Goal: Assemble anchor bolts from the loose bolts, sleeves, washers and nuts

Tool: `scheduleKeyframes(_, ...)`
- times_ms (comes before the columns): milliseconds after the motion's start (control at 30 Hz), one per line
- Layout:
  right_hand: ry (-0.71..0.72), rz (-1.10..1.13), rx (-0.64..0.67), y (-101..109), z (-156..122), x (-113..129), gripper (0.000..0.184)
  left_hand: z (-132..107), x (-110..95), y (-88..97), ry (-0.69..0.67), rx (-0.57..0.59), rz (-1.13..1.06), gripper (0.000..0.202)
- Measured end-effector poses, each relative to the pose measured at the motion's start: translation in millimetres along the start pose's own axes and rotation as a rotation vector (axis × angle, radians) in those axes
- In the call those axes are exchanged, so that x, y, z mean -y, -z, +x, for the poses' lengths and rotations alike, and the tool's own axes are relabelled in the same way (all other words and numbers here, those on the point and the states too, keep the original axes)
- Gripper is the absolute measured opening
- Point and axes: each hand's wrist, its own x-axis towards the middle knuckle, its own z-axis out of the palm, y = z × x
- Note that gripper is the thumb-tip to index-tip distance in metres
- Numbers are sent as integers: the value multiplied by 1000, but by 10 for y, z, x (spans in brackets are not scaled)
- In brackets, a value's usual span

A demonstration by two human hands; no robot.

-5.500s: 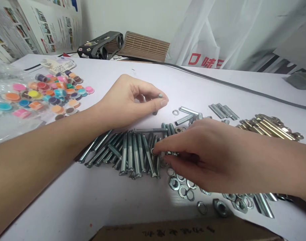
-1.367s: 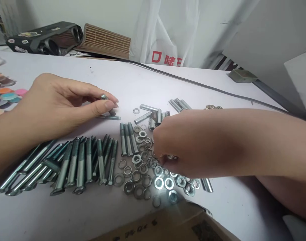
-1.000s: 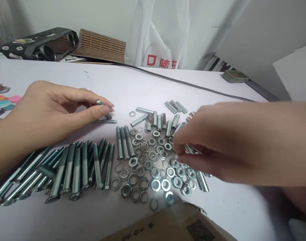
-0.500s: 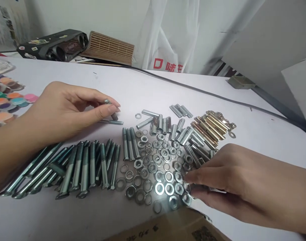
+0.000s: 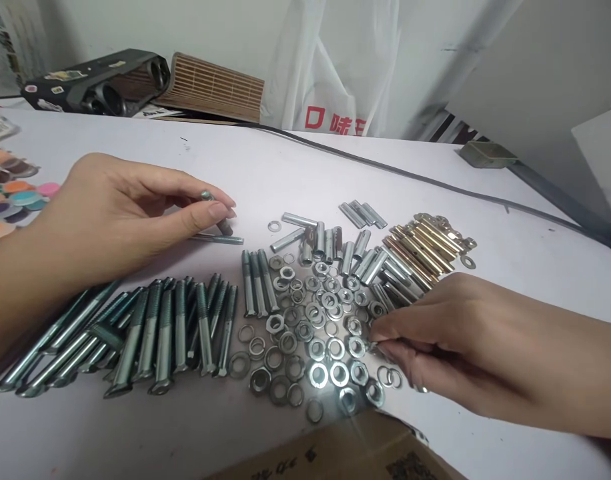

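My left hand [image 5: 150,200] is closed, thumb and fingers pinching a bolt [image 5: 224,227] above the table, so that only its ends show. Just beneath lies another threaded bolt [image 5: 225,239]. My right hand [image 5: 450,340] reaches in from the right, its thumb and forefinger pressed together at the edge of the spread of nuts and washers [image 5: 335,348]. A small shiny bit shows at those fingertips, too little to name. Close to the right thumb lie two thin rings [image 5: 389,377]. Many silver bolts [image 5: 168,333] are heaped below my left forearm.
Silver sleeves [image 5: 330,243] and gold-coloured bolts [image 5: 425,250] lie behind the nuts. Cardboard [image 5: 335,450] sits at the near edge. Coloured paint pots [image 5: 15,200] stand at left. A black cable [image 5: 365,163] crosses the back, before a white plastic bag [image 5: 330,67].
My right thumb and forefinger have come together and shifted slightly up, uncovering the thin rings beneath. My left hand still grips the bolt, and the whole view has shifted slightly.
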Motion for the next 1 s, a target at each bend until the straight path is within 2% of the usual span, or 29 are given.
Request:
scheduleKeyframes(100, -90, 134, 48, 35, 33, -12, 21, 2, -8, 4, 0, 6, 6, 37)
scheduleKeyframes(333, -331, 328, 8, -53, 88, -53, 22, -17, -14, 1, -2, -5, 8, 35)
scheduleKeyframes(533, -314, 373, -79, -114, 60, -102, 26, -22, -8, -5, -5, -4, 1, 33)
scheduleKeyframes(700, -367, 436, -80, -96, 33, -112, 23, -25, -14, -23, -12, -21, 16, 33)
scheduleKeyframes(1000, -380, 556, -66, -45, 61, -134, 26, -30, 4, -28, -38, -35, 42, 33)
